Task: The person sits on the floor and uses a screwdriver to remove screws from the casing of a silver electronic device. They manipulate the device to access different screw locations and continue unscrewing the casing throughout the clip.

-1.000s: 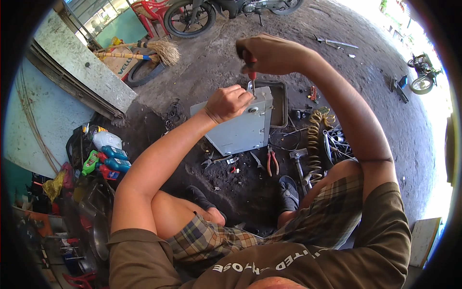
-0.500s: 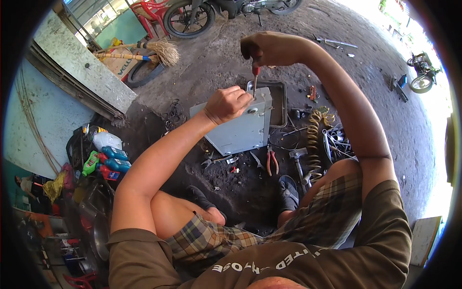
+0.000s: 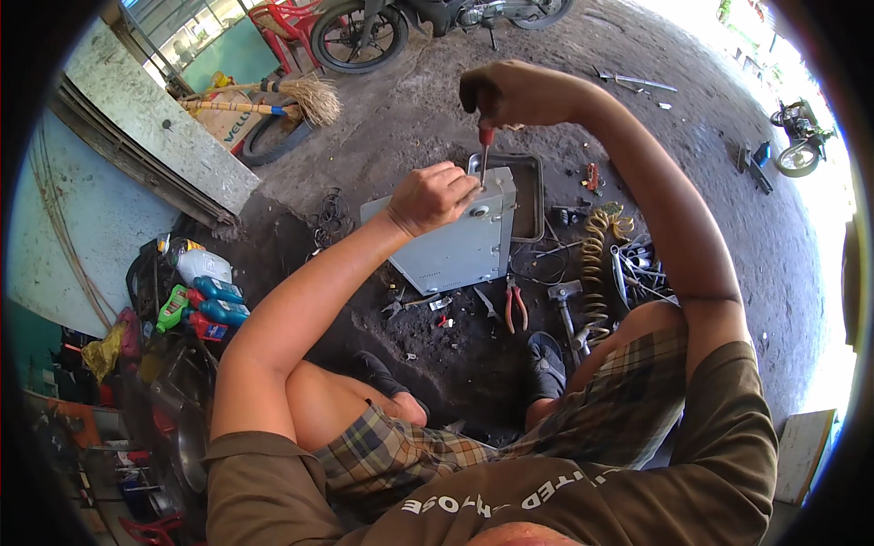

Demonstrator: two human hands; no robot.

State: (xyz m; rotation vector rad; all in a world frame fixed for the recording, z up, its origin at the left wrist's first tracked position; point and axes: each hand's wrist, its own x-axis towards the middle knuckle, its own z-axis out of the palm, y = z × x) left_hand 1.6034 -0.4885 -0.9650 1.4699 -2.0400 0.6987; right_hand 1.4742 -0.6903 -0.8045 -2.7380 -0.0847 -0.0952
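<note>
My right hand (image 3: 519, 96) is closed around the red-handled screwdriver (image 3: 486, 136), held upright with its shaft pointing down at the top corner of a grey metal case (image 3: 437, 259). My left hand (image 3: 432, 196) is curled at that same top edge, fingertips beside the lower end of the shaft; what they pinch is hidden. A dark tray (image 3: 537, 200) lies behind the case. Red-handled pliers (image 3: 515, 305), an adjustable wrench (image 3: 393, 308) and small scraps lie on the dirty floor just in front of it.
A hammer (image 3: 564, 296), coiled hose (image 3: 596, 273) and heap of tools (image 3: 637, 273) sit right of the case. Bottles (image 3: 218, 309) stand left by a wall panel (image 3: 155, 109). Behind are brooms (image 3: 309, 98), a red chair (image 3: 278, 32) and a motorbike (image 3: 360, 41); another motorbike (image 3: 799, 146) is far right.
My right hand has shifted slightly up and to the right and turned a little on the screwdriver handle. My left hand and the case look almost unmoved.
</note>
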